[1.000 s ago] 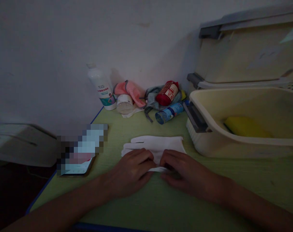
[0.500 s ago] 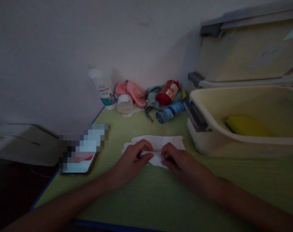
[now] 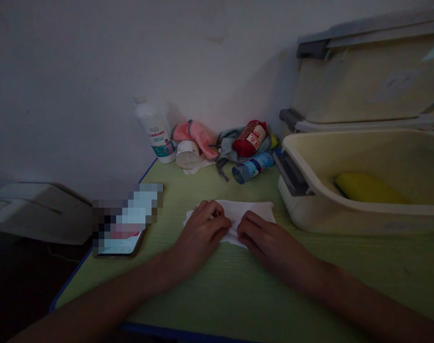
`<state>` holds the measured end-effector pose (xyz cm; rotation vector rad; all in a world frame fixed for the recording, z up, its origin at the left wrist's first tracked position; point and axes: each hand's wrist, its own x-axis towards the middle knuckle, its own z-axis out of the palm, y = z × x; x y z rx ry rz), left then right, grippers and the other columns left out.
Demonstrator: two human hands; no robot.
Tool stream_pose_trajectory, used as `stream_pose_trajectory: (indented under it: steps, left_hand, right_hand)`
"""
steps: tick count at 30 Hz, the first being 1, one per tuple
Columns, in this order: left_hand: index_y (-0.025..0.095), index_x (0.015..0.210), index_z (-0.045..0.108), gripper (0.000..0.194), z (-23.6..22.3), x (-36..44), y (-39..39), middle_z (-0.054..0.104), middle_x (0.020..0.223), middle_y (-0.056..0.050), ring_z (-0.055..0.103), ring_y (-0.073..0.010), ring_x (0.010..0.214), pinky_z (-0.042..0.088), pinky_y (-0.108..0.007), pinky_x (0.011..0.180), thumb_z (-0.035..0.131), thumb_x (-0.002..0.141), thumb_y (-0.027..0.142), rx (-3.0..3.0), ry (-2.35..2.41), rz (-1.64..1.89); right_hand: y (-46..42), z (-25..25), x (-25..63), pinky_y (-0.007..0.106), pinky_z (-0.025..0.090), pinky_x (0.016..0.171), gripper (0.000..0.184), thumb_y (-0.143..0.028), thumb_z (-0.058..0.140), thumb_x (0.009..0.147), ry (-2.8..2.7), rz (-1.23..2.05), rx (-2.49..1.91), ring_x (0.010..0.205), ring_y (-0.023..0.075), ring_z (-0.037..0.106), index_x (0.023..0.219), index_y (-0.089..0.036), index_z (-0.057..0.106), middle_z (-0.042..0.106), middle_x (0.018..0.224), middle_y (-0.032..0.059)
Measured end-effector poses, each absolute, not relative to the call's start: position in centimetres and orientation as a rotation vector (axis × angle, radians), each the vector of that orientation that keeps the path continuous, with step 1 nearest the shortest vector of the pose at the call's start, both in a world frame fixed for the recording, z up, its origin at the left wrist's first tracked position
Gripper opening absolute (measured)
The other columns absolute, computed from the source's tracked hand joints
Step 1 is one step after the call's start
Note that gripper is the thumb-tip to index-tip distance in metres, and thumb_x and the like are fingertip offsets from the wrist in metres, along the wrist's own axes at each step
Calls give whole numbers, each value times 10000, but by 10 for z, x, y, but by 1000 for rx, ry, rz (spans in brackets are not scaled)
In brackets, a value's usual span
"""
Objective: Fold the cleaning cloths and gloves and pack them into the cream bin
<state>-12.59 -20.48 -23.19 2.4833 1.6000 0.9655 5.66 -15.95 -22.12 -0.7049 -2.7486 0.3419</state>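
A thin white tissue [image 3: 251, 208] lies on the green tabletop in front of me, partly covered by my fingers. My left hand [image 3: 204, 231] is closed on its left part, with thumb and forefinger pinched together near the middle. Facing it, my right hand [image 3: 262, 236] has its fingers curled and pressed on the right part of the tissue. A small gap separates the fingertips of both hands, and white material shows between them. The folds under my fingers are partly hidden.
To the left lies a lit phone [image 3: 127, 221], partly blurred. Along the wall are a white bottle [image 3: 154, 131], a round tub [image 3: 187, 155], a pink cloth [image 3: 199, 138], a red package [image 3: 250, 139] and a blue bottle [image 3: 253, 167]. A cream bin [image 3: 292, 209] holds something yellow [image 3: 370, 188].
The raised fold between my hands has gone down toward the table. My left hand has turned more palm-down over the tissue; my right fingers have curled in. The view has shifted slightly.
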Motion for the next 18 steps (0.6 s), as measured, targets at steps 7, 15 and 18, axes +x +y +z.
stream_pose_trajectory:
  steps: [7,15,18]
  left_hand:
    - [143,911,633,195,-225,-129,-210,593,848,-37,518,-157,819,424,-285,733,447,885,90,2881,1351,651]
    - [130,942,611,199,-219,-134,-211,620,859,-45,536,-166,820,427,-299,714,415,919,156,3082,1308,553]
    - [129,911,613,191,-216,-135,-210,622,844,-41,536,-164,806,432,-299,709,423,917,152,3119,1321,542]
  right_hand:
    - [-155,-205,69,326,491,735,87,-148,548,831,-2885,244,-476,826,182,570,902,-146,597,611,910,69]
    - [-148,-197,89,381,503,770,259,-5,500,764,-2975,35,-473,889,219,583,964,-150,577,626,958,85]
    - [-148,-201,91,378,508,725,220,-12,494,781,-2932,-124,-410,839,225,597,925,-148,591,645,927,87]
